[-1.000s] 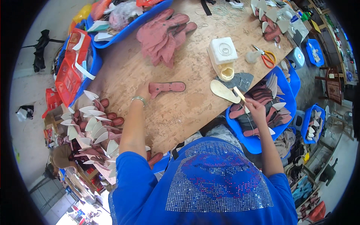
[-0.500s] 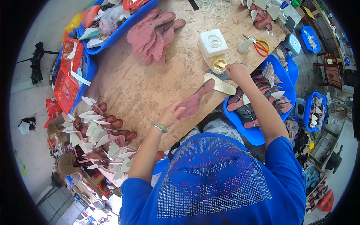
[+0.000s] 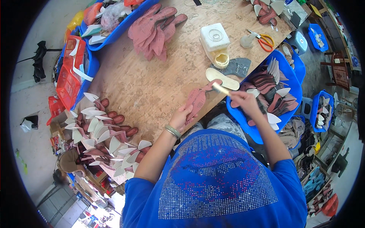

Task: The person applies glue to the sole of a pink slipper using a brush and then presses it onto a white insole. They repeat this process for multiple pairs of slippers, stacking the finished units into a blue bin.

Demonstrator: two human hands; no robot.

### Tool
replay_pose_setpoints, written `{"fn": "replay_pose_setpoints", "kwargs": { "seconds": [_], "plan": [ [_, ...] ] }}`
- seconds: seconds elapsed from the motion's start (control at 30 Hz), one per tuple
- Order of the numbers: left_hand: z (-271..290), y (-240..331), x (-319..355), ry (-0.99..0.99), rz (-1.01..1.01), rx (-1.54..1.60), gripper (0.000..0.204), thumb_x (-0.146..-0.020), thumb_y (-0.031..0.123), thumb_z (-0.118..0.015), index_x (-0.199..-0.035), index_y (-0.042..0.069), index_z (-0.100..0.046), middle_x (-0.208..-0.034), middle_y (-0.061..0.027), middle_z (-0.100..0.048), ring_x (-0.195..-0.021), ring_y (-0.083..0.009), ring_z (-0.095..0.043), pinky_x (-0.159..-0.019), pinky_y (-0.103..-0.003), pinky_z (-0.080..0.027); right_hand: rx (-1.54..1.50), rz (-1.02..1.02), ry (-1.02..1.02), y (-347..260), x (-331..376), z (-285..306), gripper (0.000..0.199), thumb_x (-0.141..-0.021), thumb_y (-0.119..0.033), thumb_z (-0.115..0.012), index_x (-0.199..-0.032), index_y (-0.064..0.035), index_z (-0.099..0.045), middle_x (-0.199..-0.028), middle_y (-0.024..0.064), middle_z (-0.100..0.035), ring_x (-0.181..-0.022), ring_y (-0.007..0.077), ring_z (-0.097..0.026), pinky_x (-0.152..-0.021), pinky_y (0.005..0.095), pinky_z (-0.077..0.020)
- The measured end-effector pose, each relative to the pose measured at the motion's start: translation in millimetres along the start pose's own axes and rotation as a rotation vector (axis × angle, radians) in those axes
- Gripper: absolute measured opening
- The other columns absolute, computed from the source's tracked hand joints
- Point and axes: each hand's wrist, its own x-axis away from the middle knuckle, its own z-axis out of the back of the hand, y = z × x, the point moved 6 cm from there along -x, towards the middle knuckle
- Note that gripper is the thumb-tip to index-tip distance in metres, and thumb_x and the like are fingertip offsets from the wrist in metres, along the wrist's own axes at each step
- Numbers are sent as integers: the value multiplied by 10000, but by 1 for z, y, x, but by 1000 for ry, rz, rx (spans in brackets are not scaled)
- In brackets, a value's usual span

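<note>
My left hand (image 3: 182, 117) is closed on the wide end of a reddish shoe insole (image 3: 197, 99), held at a slant over the table's front edge. In my right hand (image 3: 245, 102) is a brush (image 3: 220, 89) with a pale handle, its bristle end by the narrow end of that insole. Behind lies a cream insole (image 3: 222, 78), partly over a dark grey piece (image 3: 238, 67). A yellowish glue pot (image 3: 221, 60) with an open mouth stands beyond, joined to a white square container (image 3: 215, 37).
Several reddish insoles (image 3: 154, 32) are heaped at the table's back. Insoles with white pieces (image 3: 99, 131) line the left side. At right, a blue basket (image 3: 249, 131) holds many more. Orange-handled pliers (image 3: 265, 43) lie beside a small whitish bottle (image 3: 248, 40).
My right hand has drawn the brush out of the glue pot and down to the insole. My left hand has turned the insole more upright and moved slightly right.
</note>
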Motion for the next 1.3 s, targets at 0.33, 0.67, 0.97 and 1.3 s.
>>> {"fn": "replay_pose_setpoints", "kwargs": {
  "seconds": [0.33,0.67,0.97,1.3],
  "plan": [
    [-1,-10,-4,18,24,155,252,-954,246,-532,-1127,65,-554,-882,-3,-598,-695,-92,-558,-522,-183,-444,352,47,120,16,-7,-26,243,-822,-315,-646,-1001,-170,-725,-667,178,-639,-606,268,-646,-566,373,-481],
    [-6,35,1,23,-254,-424,244,-943,201,-548,-1126,40,-573,-849,4,-604,-696,-72,-532,-594,-218,-444,538,-42,211,47,-40,-1,257,-832,-340,-596,-1000,-192,-722,-762,148,-675,-662,303,-658,-630,393,-520],
    [1,47,-10,162,-497,-906,262,-913,136,-577,-1147,18,-575,-868,-25,-627,-732,-96,-563,-669,-249,-478,449,74,61,-29,-28,-21,231,-795,-290,-630,-960,-162,-730,-766,142,-673,-673,304,-655,-632,392,-526],
    [-12,47,6,218,-535,-970,200,-900,145,-595,-1040,2,-591,-763,-57,-627,-676,-114,-577,-629,-274,-480,429,258,39,-49,-13,-39,220,-780,-307,-644,-927,-174,-738,-752,132,-675,-679,306,-652,-641,393,-527]
  ]
}}
